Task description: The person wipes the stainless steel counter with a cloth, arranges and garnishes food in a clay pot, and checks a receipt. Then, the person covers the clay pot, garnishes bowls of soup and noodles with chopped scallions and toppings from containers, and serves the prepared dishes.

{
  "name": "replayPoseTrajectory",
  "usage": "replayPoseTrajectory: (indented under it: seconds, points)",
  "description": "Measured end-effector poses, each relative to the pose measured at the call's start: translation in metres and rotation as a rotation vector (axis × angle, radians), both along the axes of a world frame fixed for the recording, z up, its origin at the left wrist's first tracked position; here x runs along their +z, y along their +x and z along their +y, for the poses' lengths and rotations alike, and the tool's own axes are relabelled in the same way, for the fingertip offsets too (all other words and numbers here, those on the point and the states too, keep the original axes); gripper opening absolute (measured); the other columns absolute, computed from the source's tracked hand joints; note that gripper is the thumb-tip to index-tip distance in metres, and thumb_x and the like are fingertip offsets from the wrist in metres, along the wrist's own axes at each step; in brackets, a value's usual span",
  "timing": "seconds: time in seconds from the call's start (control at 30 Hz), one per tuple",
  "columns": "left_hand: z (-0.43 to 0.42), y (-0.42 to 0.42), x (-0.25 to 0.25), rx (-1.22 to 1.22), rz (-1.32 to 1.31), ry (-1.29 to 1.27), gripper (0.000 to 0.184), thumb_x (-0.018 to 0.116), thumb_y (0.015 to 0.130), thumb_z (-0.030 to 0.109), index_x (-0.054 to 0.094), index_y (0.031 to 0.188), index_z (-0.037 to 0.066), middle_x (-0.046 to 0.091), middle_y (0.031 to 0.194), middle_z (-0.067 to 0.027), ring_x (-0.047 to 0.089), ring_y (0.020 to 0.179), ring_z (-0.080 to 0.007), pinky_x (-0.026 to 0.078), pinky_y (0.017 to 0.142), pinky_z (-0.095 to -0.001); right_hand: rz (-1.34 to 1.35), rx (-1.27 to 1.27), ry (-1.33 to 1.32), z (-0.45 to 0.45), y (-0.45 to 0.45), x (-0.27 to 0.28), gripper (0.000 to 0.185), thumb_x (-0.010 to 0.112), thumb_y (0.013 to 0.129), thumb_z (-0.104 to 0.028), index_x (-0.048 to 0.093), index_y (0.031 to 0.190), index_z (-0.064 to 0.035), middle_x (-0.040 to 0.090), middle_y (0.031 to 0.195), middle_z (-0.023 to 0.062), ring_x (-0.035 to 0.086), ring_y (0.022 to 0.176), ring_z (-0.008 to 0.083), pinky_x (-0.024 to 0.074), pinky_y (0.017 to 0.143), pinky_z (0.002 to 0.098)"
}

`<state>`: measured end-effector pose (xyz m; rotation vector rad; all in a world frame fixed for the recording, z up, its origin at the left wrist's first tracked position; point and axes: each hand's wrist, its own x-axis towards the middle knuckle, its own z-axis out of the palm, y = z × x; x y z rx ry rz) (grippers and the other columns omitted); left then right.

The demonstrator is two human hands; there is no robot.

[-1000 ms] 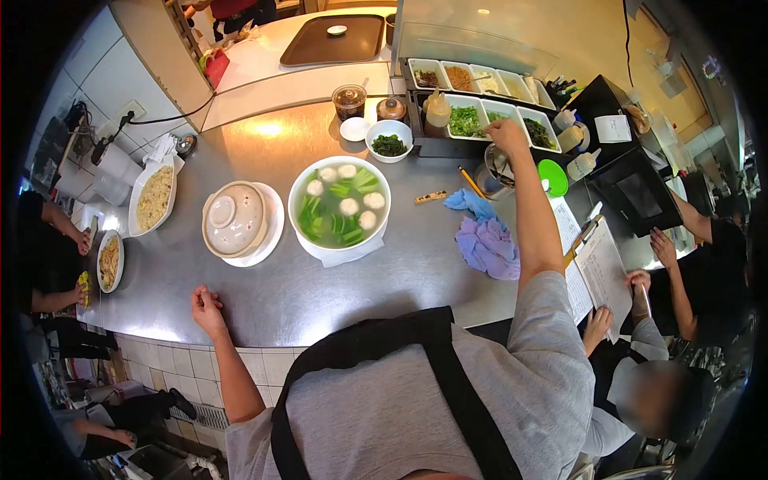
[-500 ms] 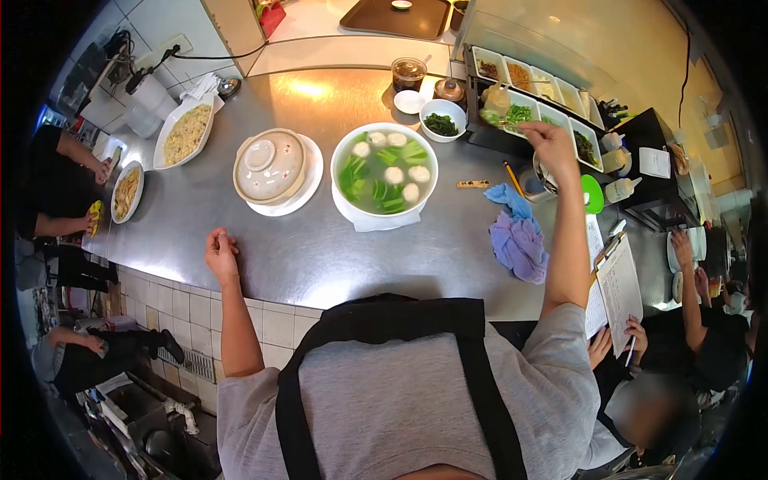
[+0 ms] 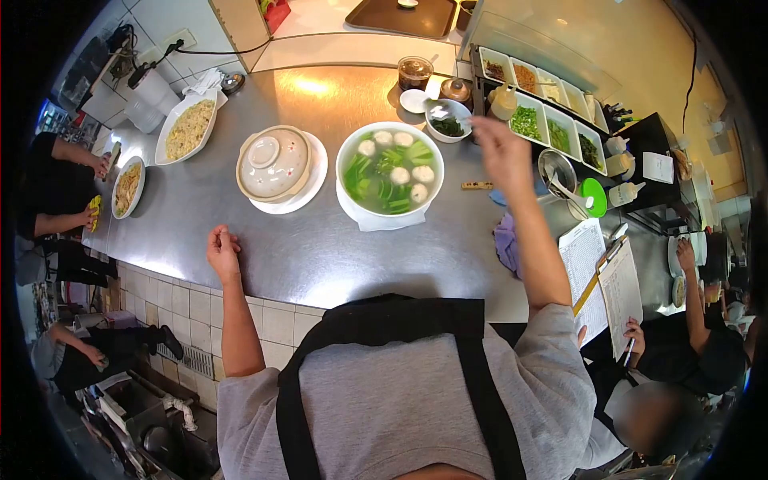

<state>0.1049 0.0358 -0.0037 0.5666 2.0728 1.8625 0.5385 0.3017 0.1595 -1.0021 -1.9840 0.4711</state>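
Note:
My right hand (image 3: 502, 156), blurred by motion, is closed on a spoon (image 3: 440, 114) whose pale, shiny end is over the small white bowl of dark greens (image 3: 448, 126). Left of that hand stands a large white soup bowl (image 3: 345, 190) with pale balls and leafy greens in clear broth. My left hand (image 3: 224, 250) hangs by the counter's front edge, fingers curled, with nothing visible in it. Nearest to it is a lidded clay pot (image 3: 274, 164) on a white plate (image 3: 314, 178).
Topping trays (image 3: 526, 120) stand at the back right, near a metal container (image 3: 556, 168) and green lid (image 3: 594, 197). A co-worker's hand holds a clipboard (image 3: 620, 288). Fried rice (image 3: 189, 132) and another person's hands (image 3: 94, 218) are at left.
My right hand has moved left from the topping trays, bringing the spoon over the small bowl. A patch of small green bits now shows in the middle of the soup. My left hand has barely moved.

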Motion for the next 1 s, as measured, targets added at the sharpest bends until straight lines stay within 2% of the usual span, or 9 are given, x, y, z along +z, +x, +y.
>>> replayPoseTrajectory:
  seconds: [0.07,0.13,0.2,0.3,0.4,0.53,0.7,0.8,1.0]
  points:
    - [0.000,0.000,-0.001,-0.002,0.002,0.004,0.014,0.056,0.089,0.017,0.060,0.093,0.004,0.054,0.066,-0.0017,0.044,0.050,-0.0057,0.036,0.045,-0.0195,0.086,-0.143,-0.013,0.022,0.029,0.015,0.017,0.057,0.087,-0.015,0.067,0.099,-0.0093,0.067,0.083,0.0116,0.060,0.068,0.0123,0.0477,0.064,0.0276]
    - [0.000,-0.001,-0.002,-0.007,0.013,0.013,0.015,0.056,0.089,0.017,0.060,0.094,0.004,0.054,0.066,-0.0019,0.044,0.050,-0.0060,0.036,0.046,-0.0196,-0.014,-0.336,0.018,0.046,0.066,0.023,0.021,0.055,0.087,-0.021,0.065,0.101,-0.0112,0.066,0.078,0.0138,0.064,0.069,0.0249,0.0486,0.063,0.0353]
    - [-0.001,-0.004,-0.006,-0.009,0.033,0.000,0.016,0.055,0.089,0.018,0.060,0.094,0.004,0.054,0.066,-0.0022,0.044,0.050,-0.0063,0.036,0.046,-0.0200,-0.354,-0.604,0.009,0.067,0.095,0.023,0.023,0.050,0.088,-0.025,0.065,0.099,-0.0115,0.065,0.082,0.0171,0.063,0.075,0.0338,0.0490,0.065,0.0414]
    - [-0.001,-0.003,-0.006,-0.004,0.044,-0.015,0.016,0.054,0.089,0.018,0.060,0.094,0.004,0.054,0.066,-0.0021,0.043,0.049,-0.0063,0.036,0.045,-0.0202,-0.614,-0.663,-0.018,0.095,0.122,-0.005,0.023,0.047,0.087,-0.023,0.066,0.092,-0.0115,0.065,0.082,0.0188,0.063,0.078,0.0357,0.0496,0.069,0.0452]
    - [-0.001,-0.004,-0.005,-0.010,0.056,-0.034,0.016,0.054,0.090,0.018,0.059,0.094,0.004,0.053,0.065,-0.0017,0.043,0.049,-0.0061,0.035,0.045,-0.0202,-0.943,-0.530,-0.109,0.123,0.129,-0.026,0.022,0.049,0.083,-0.019,0.065,0.087,-0.0048,0.065,0.089,0.0205,0.063,0.081,0.0353,0.0502,0.071,0.0441]
    - [-0.001,-0.004,-0.007,-0.010,0.071,-0.035,0.017,0.055,0.090,0.019,0.059,0.093,0.003,0.052,0.065,-0.0014,0.042,0.049,-0.0057,0.034,0.044,-0.0194,-0.875,-0.459,0.121,0.169,0.112,-0.025,0.020,0.051,0.079,-0.017,0.067,0.083,-0.0043,0.065,0.085,0.0201,0.063,0.082,0.0347,0.0503,0.073,0.0433]
    - [0.000,0.000,-0.003,0.005,0.042,-0.019,0.016,0.055,0.090,0.018,0.058,0.092,0.002,0.052,0.065,-0.0015,0.042,0.049,-0.0055,0.033,0.044,-0.0183,-0.751,-0.292,0.036,0.252,0.068,-0.026,0.019,0.056,0.078,-0.020,0.071,0.087,-0.0105,0.066,0.082,0.0172,0.063,0.081,0.0319,0.0495,0.075,0.0411]
    - [0.000,-0.001,-0.007,0.029,0.030,0.003,0.015,0.054,0.090,0.017,0.058,0.092,0.003,0.052,0.065,-0.0015,0.041,0.048,-0.0052,0.033,0.044,-0.0179,-0.860,-0.244,-0.032,0.288,0.050,-0.038,0.020,0.052,0.077,-0.017,0.070,0.081,-0.0110,0.066,0.088,0.0183,0.063,0.084,0.0342,0.0510,0.074,0.0435]
    - [0.001,0.002,-0.002,0.050,-0.019,-0.014,0.014,0.053,0.091,0.015,0.058,0.095,0.003,0.052,0.065,-0.0015,0.040,0.047,-0.0043,0.033,0.044,-0.0174,-1.044,-0.255,0.006,0.321,0.032,-0.052,0.021,0.052,0.077,-0.014,0.068,0.085,-0.0034,0.066,0.089,0.0194,0.064,0.085,0.0341,0.0514,0.073,0.0440]
